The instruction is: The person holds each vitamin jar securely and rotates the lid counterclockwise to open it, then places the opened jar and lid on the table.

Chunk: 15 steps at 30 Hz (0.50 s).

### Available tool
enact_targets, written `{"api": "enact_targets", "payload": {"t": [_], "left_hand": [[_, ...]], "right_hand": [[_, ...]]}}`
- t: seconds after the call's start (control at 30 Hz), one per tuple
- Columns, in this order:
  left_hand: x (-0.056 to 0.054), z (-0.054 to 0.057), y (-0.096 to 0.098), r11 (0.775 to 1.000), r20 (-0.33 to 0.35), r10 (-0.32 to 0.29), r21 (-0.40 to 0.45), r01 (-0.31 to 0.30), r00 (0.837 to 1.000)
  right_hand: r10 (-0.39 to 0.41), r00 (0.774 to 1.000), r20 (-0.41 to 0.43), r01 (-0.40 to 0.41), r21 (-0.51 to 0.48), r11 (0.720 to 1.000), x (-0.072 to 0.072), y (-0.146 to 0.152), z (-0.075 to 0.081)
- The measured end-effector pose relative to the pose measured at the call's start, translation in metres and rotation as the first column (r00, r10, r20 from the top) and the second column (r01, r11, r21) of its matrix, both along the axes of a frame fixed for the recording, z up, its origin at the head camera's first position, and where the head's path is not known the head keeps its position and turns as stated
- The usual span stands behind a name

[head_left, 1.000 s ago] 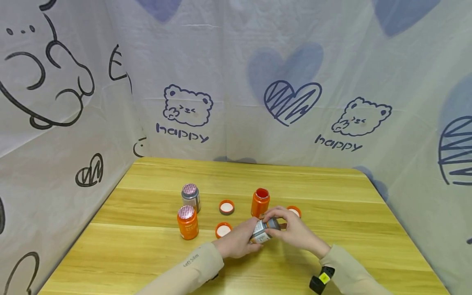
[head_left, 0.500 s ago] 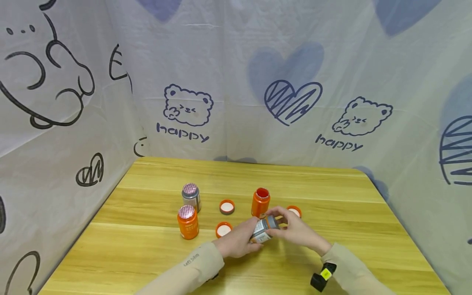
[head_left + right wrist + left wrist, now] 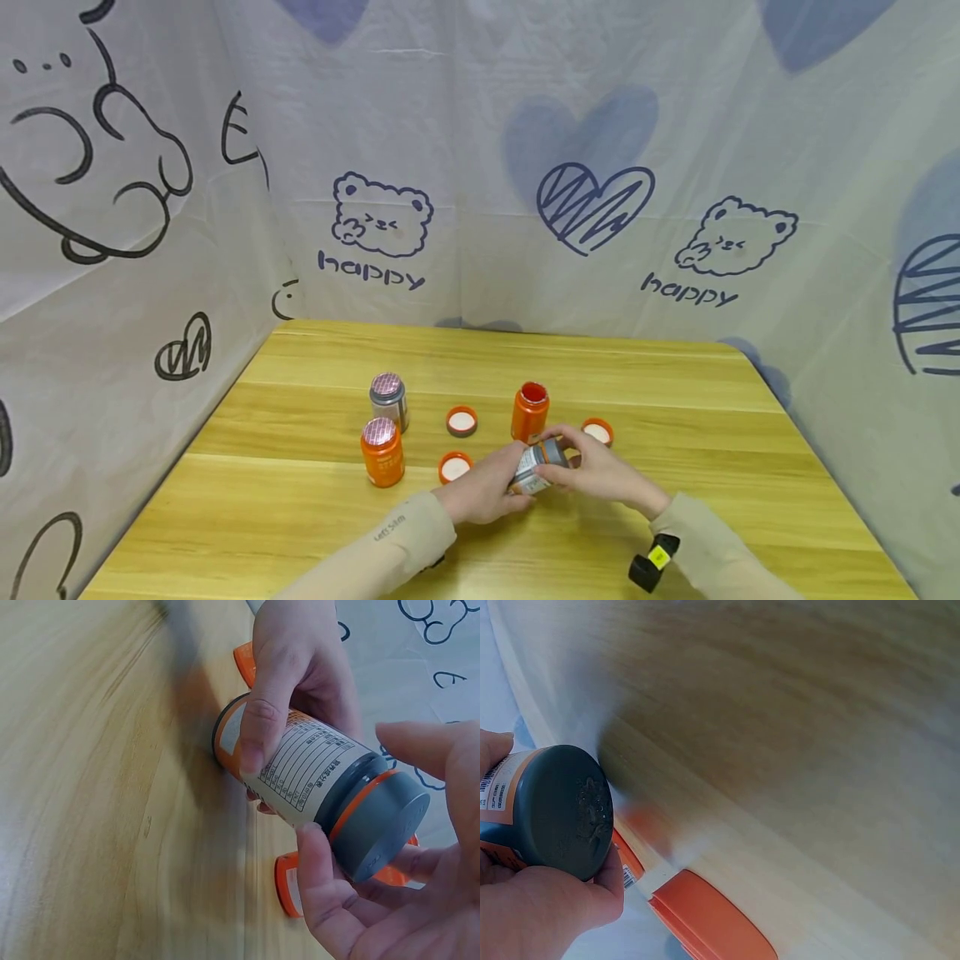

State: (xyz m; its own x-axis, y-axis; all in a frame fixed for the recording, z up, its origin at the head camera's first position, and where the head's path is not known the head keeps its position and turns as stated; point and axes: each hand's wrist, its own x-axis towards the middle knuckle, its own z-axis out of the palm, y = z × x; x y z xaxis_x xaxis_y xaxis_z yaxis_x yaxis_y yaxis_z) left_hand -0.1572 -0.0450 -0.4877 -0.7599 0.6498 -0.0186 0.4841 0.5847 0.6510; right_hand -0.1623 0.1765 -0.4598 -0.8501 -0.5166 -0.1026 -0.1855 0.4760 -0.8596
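Observation:
My left hand (image 3: 483, 492) grips a grey supplement bottle (image 3: 531, 471) with a white and orange label, tilted above the table. Its dark base (image 3: 566, 810) faces the left wrist view. At the other end is a grey cap (image 3: 382, 825), beside an orange ring. My right hand (image 3: 600, 473) has its fingers curled around that cap; in the right wrist view one fingertip touches the bottle's neck, while the uppermost digit stands off it. Just behind stands an orange bottle (image 3: 529, 412) with no cap and a red inside.
At the left stand a grey bottle (image 3: 389, 408) and an orange bottle (image 3: 383, 458), both uncapped with foil seals. Upturned caps lie on the wooden table (image 3: 300, 533): a grey cap (image 3: 461, 422), an orange cap (image 3: 454, 468) and another orange cap (image 3: 597, 430).
My right hand's fingers have loosened on the cap and shifted slightly around it. The left hand and bottle have stayed in place, as have the other bottles and caps.

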Motion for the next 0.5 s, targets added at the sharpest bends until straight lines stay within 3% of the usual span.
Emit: {"api": "enact_targets", "payload": {"t": [0.5], "left_hand": [[0.0003, -0.0004, 0.0004, 1.000, -0.001, 0.005, -0.013, -0.005, 1.000]], "right_hand": [[-0.043, 0.999, -0.023, 0.043, 0.006, 0.999, 0.0011, -0.0045, 0.0017]]}}
